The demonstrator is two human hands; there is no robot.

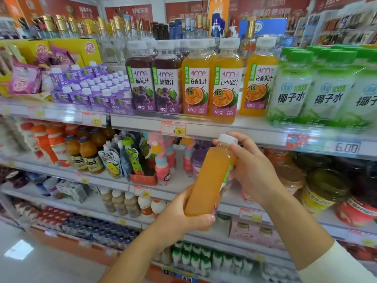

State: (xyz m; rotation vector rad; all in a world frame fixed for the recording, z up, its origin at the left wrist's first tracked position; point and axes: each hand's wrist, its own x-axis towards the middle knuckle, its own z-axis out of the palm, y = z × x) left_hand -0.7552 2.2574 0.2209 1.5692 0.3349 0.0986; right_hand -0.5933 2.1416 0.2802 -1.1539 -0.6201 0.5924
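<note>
The left hand (pixel 183 217) cups the base of an orange juice bottle (pixel 212 178), its thumb curled across the bottom edge. The rest of its fingers sit behind the bottle and cannot be seen. The right hand (pixel 253 168) grips the shoulder and neck, with the thumb on the near side just under the white cap (pixel 227 138) and a finger curling round behind it. How the other fingers lie is hidden.

The bottle is held in the air in front of the shelves, tilted so the cap points to about 1 o'clock. Its label faces away, and only a green and purple sliver shows along the edge at 3 o'clock, partly covered by the right palm.

At 12 o'clock from the cap a price tag (pixel 173 128) reads 4.80 on the shelf rail (pixel 255 133). Above it stand matching passion fruit bottles (pixel 226 82), with grape juice bottles (pixel 155 82) at 11 o'clock. The coconut water bottles (pixel 326 88) at 2 o'clock are smeared with blur and cut off by the frame edge. Both forearms run out of the picture at 6 and 5 o'clock.
</note>
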